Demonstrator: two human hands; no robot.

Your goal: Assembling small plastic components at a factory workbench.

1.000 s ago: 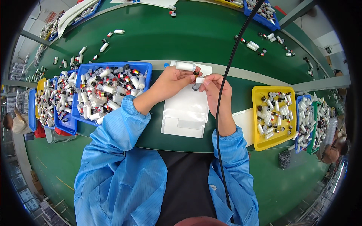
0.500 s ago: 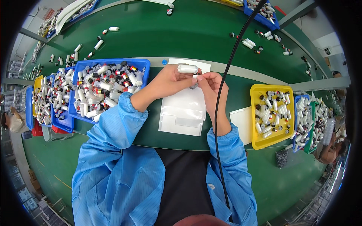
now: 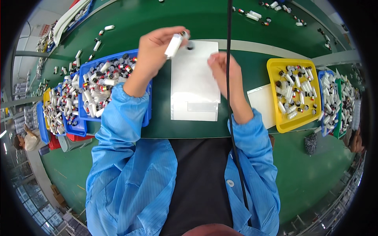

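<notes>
My left hand (image 3: 155, 49) holds a small white tube (image 3: 173, 45) with a dark end, lifted above the green table near the top left corner of a stack of clear plastic bags (image 3: 195, 78). My right hand (image 3: 225, 72) rests on the right edge of those bags, fingers curled; whether it pinches something small I cannot tell. A small dark cap (image 3: 190, 47) lies on the bags' top edge beside the tube. Both forearms are in blue sleeves.
A blue bin (image 3: 145, 114) full of white tubes sits left of my left arm, with more blue and yellow bins beyond. A yellow bin (image 3: 275, 98) of tubes stands at the right, more bins past it. A black cable (image 3: 229, 78) hangs down the middle. Loose tubes lie across the far table.
My view has tipped nearer to the table. My hands have separated: the left keeps the white tube raised, the right has dropped onto the bags' right edge.
</notes>
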